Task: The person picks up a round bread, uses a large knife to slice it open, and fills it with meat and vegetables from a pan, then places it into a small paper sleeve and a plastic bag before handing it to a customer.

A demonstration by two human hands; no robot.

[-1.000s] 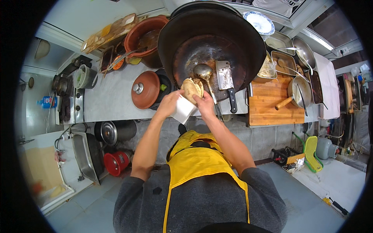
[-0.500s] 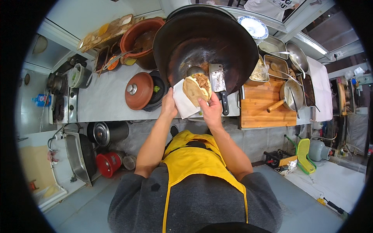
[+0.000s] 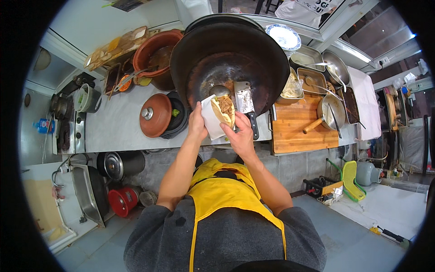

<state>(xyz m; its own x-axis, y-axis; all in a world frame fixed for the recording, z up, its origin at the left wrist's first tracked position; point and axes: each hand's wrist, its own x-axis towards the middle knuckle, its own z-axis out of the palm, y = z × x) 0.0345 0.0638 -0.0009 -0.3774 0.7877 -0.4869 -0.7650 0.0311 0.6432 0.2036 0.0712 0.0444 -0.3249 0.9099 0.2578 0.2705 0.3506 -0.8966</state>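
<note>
Bun (image 3: pixel 219 113) turned, meat (image 3: pixel 226 107) now showing beyond right hand's (image 3: pixel 241 136) pinching fingertips. Left hand (image 3: pixel 196 123) grips paper (image 3: pixel 210 119); bun seems set against it.

Bare forearms (image 3: pixel 177 174) slant inward, one on either side of the yellow apron (image 3: pixel 226 195); beyond it, the left hand (image 3: pixel 196 122) and right hand (image 3: pixel 241 138) are close together, both curled in a grip.

Pale counter (image 3: pixel 113 131) | dark round vessel (image 3: pixel 226 41) | wooden board (image 3: pixel 290 122) | black pot (image 3: pixel 181 122)
</note>
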